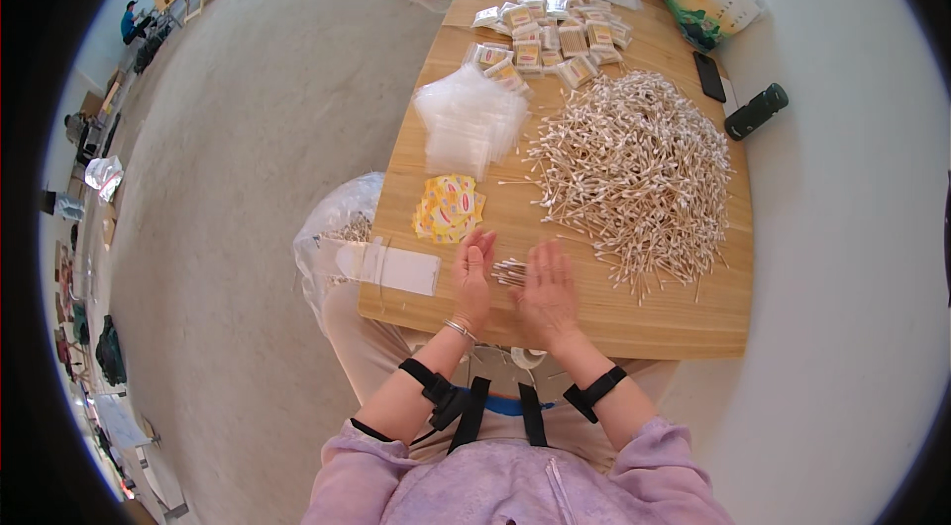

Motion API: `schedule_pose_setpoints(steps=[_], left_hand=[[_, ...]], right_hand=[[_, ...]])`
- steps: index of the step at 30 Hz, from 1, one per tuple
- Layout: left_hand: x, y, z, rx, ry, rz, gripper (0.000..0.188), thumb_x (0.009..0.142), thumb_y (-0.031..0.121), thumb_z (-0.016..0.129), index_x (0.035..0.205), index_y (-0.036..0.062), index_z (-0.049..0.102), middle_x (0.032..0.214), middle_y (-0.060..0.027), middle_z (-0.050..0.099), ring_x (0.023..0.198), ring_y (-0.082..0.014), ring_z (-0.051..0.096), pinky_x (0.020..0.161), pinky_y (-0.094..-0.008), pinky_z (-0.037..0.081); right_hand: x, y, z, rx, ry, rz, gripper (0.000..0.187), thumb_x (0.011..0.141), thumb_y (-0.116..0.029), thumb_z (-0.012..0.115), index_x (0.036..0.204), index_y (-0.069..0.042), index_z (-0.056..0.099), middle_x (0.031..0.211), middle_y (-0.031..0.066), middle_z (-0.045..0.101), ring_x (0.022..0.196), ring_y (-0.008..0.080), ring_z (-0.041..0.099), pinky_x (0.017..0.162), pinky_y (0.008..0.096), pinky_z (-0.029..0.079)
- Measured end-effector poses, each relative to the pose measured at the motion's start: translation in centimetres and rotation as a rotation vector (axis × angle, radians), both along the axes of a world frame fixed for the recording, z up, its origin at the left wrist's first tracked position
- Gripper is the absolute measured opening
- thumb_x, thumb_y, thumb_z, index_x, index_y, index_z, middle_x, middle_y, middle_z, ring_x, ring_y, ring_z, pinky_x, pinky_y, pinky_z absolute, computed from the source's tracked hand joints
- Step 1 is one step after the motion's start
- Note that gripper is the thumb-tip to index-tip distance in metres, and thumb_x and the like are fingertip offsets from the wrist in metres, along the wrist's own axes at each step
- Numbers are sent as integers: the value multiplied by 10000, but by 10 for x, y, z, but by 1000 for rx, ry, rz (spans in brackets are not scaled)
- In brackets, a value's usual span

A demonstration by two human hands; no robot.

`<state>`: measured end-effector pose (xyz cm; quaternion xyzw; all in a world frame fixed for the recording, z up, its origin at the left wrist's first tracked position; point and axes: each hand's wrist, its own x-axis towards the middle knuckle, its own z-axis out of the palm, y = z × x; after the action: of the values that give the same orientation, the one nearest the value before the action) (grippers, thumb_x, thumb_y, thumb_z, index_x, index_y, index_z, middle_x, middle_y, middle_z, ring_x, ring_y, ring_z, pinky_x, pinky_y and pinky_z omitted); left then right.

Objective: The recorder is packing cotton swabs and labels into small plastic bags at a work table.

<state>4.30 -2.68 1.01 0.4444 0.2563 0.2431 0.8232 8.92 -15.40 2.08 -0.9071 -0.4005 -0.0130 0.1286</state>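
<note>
A small bunch of cotton swabs (509, 272) lies on the wooden table between my two hands. My left hand (474, 277) stands on edge at the left of the bunch, palm turned toward it, fingers extended and a little bent, holding nothing. On the other side, my right hand (548, 289) is laid out flat with straight fingers, covering the bunch's right ends. Yellow-and-white printed cards (449, 209) are spread just beyond my left hand. A large heap of loose cotton swabs (639, 168) rises to the right, beyond my right hand.
Clear plastic bags (472, 119) are stacked behind the cards; filled swab packets (555, 35) are piled farther back. A white card (401, 269) sits at the left edge, beside a hanging plastic bag (337, 233). A phone (709, 76) and dark bottle (756, 112) line the wall side.
</note>
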Motion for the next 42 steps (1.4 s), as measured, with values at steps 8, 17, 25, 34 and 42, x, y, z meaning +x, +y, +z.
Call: schedule_pose_setpoints(steps=[8, 17, 25, 34, 42], left_hand=[[-4, -2, 1, 37, -19, -1, 475, 1011, 322, 353, 1336, -24, 364, 1321, -173, 456, 1264, -228, 427, 1063, -340, 332], [-8, -2, 2, 234, 20, -60, 477, 1003, 322, 382, 1327, -28, 391, 1310, -174, 484, 1252, -240, 441, 1054, -337, 335], [-12, 8, 28, 1692, 340, -465, 700, 876, 456, 535, 1396, 35, 330, 1452, -143, 337, 1376, -289, 254, 1136, -448, 144], [-2, 1, 34, 1776, 370, -688, 848, 839, 564, 493, 1432, 17, 234, 1492, -157, 241, 1406, -297, 155, 1139, -491, 21], [17, -15, 6, 826, 157, -224, 493, 981, 288, 406, 1339, -49, 369, 1367, -233, 406, 1284, -348, 376, 1073, -391, 283]], right_hand=[[-12, 9, -1, -92, 11, 101, 898, 779, -518, 591, 1383, 70, 281, 1468, 257, 222, 1400, 368, 137, 1140, 471, 93], [6, 13, 9, -133, 95, 109, 877, 810, -457, 579, 1418, 54, 207, 1500, 230, 157, 1416, 344, 82, 1144, 478, 46], [32, -24, 19, 652, 308, -216, 558, 945, -269, 432, 1390, 42, 303, 1465, 214, 277, 1383, 339, 214, 1135, 422, 150], [25, -25, 3, 963, 553, -322, 471, 994, -242, 343, 1374, 37, 340, 1434, 176, 354, 1353, 283, 299, 1109, 357, 212], [13, 11, -12, 1084, 570, -285, 447, 998, -254, 350, 1349, 22, 375, 1399, 166, 396, 1326, 276, 337, 1089, 353, 244]])
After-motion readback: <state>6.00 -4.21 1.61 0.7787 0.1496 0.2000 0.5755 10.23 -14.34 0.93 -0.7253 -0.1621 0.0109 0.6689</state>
